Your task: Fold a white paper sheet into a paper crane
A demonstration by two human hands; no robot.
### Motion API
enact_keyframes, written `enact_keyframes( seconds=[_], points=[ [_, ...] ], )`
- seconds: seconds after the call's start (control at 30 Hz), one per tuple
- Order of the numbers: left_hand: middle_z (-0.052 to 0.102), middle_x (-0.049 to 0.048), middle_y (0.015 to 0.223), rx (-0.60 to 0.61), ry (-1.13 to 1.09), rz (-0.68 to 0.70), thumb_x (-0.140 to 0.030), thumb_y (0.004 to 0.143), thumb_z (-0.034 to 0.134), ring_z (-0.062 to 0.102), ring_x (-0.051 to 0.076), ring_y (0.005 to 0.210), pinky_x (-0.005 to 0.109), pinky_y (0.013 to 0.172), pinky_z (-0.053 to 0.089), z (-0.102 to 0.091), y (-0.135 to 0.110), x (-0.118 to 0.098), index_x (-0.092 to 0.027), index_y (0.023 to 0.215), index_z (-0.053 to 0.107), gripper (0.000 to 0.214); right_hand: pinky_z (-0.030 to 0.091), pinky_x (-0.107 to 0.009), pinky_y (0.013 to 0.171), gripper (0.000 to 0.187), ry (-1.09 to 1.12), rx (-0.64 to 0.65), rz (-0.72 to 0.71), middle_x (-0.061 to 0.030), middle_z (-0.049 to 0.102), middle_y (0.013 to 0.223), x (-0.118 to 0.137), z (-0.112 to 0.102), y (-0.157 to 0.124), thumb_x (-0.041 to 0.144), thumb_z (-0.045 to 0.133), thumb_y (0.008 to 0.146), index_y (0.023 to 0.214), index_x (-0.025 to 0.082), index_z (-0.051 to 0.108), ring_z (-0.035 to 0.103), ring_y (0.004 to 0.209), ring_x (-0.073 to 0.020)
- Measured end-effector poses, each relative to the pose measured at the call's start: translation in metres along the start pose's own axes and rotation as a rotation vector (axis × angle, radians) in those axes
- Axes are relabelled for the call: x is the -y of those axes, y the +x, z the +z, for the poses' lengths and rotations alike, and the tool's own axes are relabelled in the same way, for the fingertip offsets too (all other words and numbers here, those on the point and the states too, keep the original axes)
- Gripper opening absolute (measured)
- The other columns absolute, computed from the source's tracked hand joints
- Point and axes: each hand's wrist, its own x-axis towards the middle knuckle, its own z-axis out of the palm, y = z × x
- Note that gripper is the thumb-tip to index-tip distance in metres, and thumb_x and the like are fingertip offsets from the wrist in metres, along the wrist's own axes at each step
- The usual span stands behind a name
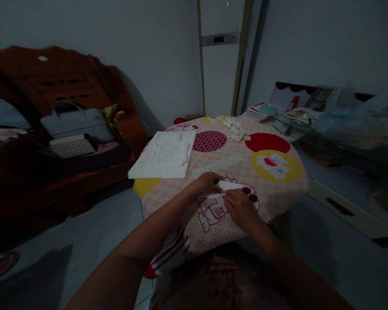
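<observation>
A white sheet of paper [230, 185] lies low over the near part of the round table, between my two hands. My left hand [207, 183] grips its left end with the fingers curled in. From the right, my right hand [241, 207] pinches the paper's near edge. Just beyond my hands, a row of narrow pale paper strips [219, 164] lies across the cloth. A stack of written sheets [163, 155] rests to the left. At the far side sits a small heap of folded white paper pieces [237, 130].
The patterned tablecloth [271, 198] hangs over the table's edge. On the left stands a carved wooden sofa [67, 82] with a grey bag [79, 122]. A tall air conditioner [220, 73] is behind the table. To the right, a glass-topped stand holds plastic bags [349, 112].
</observation>
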Motion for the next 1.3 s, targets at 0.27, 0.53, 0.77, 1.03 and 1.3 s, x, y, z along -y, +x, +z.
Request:
enact_keyframes(
  seconds=[0.27, 0.53, 0.77, 1.03, 1.3],
  points=[
    [0.060, -0.0029, 0.060, -0.136, -0.330, -0.099, -0.020, 0.055, 0.073, 0.053, 0.012, 0.056, 0.021, 0.053, 0.038, 0.011, -0.005, 0.000, -0.014, 0.069, 0.063, 0.018, 0.049, -0.037, 0.087, 0.017, 0.242, -0.175, 0.201, -0.0108, 0.072, 0.096, 0.005, -0.008, 0.002, 0.018, 0.055, 0.085, 0.088, 0.018, 0.071, 0.064, 0.093, -0.0223],
    [0.067, -0.0005, 0.076, -0.534, -1.002, -0.185, -0.029, 0.058, 0.075, 0.058, 0.012, 0.058, 0.021, 0.054, 0.044, 0.037, -0.029, -0.019, -0.016, 0.092, 0.057, 0.041, 0.051, -0.031, 0.061, 0.033, 0.741, -0.214, 0.670, -0.0075, 0.071, 0.074, 0.004, -0.005, 0.025, 0.045, 0.060, 0.077, 0.087, 0.015, 0.070, 0.064, 0.066, -0.0212],
    [0.063, -0.0012, 0.068, -0.614, -1.043, -0.179, -0.033, 0.063, 0.076, 0.058, 0.011, 0.057, 0.021, 0.055, 0.045, 0.051, -0.040, -0.024, -0.014, 0.082, 0.061, 0.031, 0.046, -0.026, 0.055, 0.027, 0.684, -0.240, 0.622, -0.0029, 0.065, 0.067, -0.001, 0.004, 0.043, 0.041, 0.056, 0.076, 0.077, 0.016, 0.065, 0.058, 0.061, -0.0169],
    [0.065, 0.0031, 0.084, -0.825, -0.469, -0.137, -0.029, 0.084, 0.060, 0.062, 0.015, 0.074, 0.026, 0.069, 0.051, 0.026, -0.079, -0.003, -0.017, 0.092, 0.062, 0.015, 0.029, -0.021, 0.042, 0.010, 0.477, 0.695, 0.327, 0.0059, 0.050, 0.053, -0.035, -0.044, 0.095, 0.024, 0.053, 0.075, 0.075, 0.019, 0.062, 0.042, 0.042, -0.0087],
    [0.068, 0.0069, 0.099, -0.458, -0.006, 0.271, -0.011, 0.087, 0.050, 0.063, 0.017, 0.093, 0.028, 0.084, 0.051, 0.028, -0.068, 0.004, -0.018, 0.099, 0.069, 0.023, 0.034, -0.022, 0.055, 0.016, 0.106, 0.775, 0.020, 0.0033, 0.051, 0.054, -0.026, -0.028, 0.116, 0.009, 0.056, 0.073, 0.060, 0.018, 0.059, 0.045, 0.056, -0.0105]
  ],
)
